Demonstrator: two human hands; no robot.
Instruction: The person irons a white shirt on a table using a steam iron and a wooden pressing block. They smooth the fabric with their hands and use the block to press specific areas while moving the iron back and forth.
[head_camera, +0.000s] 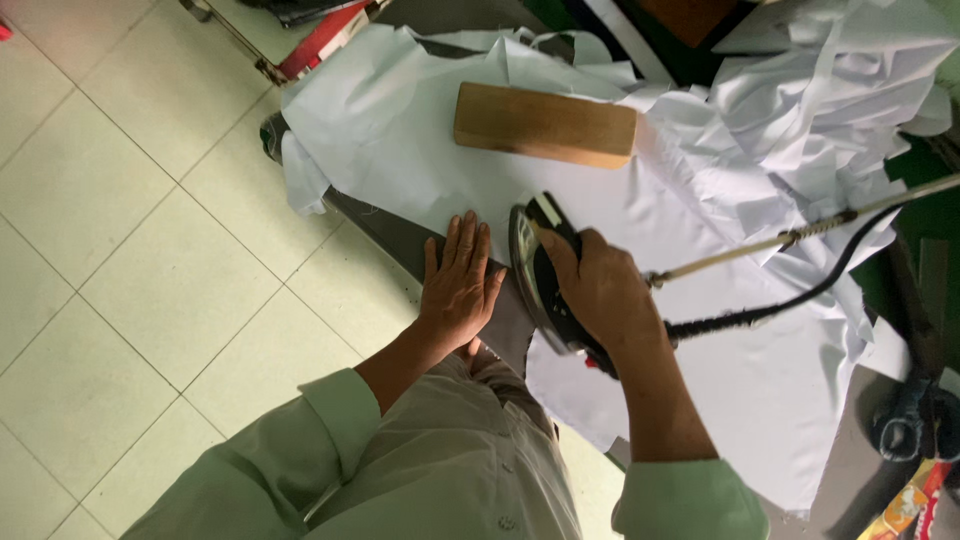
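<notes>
Left hand (458, 285) flat at fabric (420, 170) edge | right hand (598, 290) grip closed on iron (540, 275) | wood block (545, 124) well apart

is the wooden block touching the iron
Apart. The head view shows the wooden block lying on the white fabric with a plain strip of cloth between it and the iron.

Cloth (430, 170) spread over the ironing board (400, 240), wooden block (545, 124) on it toward 12 o'clock. Iron (545, 285) at centre on the cloth's near edge under the right hand (600, 290), left hand (458, 285) flat just beside it at 9 o'clock, cord (800, 285) trailing off toward 3 o'clock. Heap of crumpled cloth (840, 90) at 1 o'clock, tiled floor (130, 260) from 7 to 10 o'clock.
</notes>
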